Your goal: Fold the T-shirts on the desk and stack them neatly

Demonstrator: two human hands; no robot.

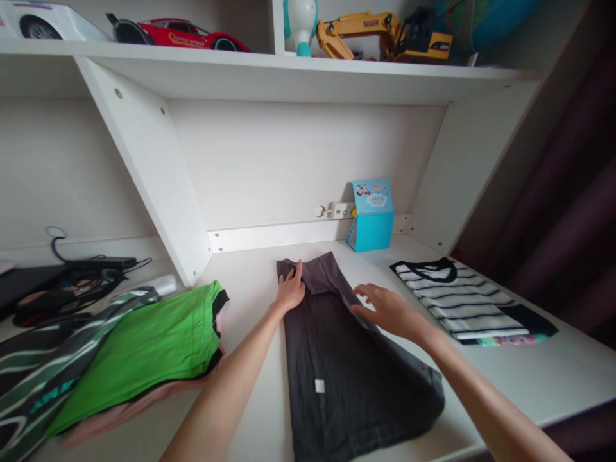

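Observation:
A dark grey shirt (346, 366) lies lengthwise on the white desk, partly folded. Its far end has a lighter purplish-grey flap turned over, and a small white label (319, 385) shows on the nearer part. At that far end, my left hand (291, 290) rests on the cloth near its left edge, index finger stretched out and the other fingers somewhat bent. My right hand (385, 311) hovers by the shirt's right edge with curved fingers apart, holding nothing visible. The shirt's lower right side bulges in a loose fold.
Left lie a green garment (163, 346) over pink and black cloth, and a striped dark green one (72, 359). A folded striped shirt (462, 298) is on the right. Behind stand a blue desk calendar (373, 224) and a power socket (341, 210); a toy-laden shelf (308, 74) overhangs.

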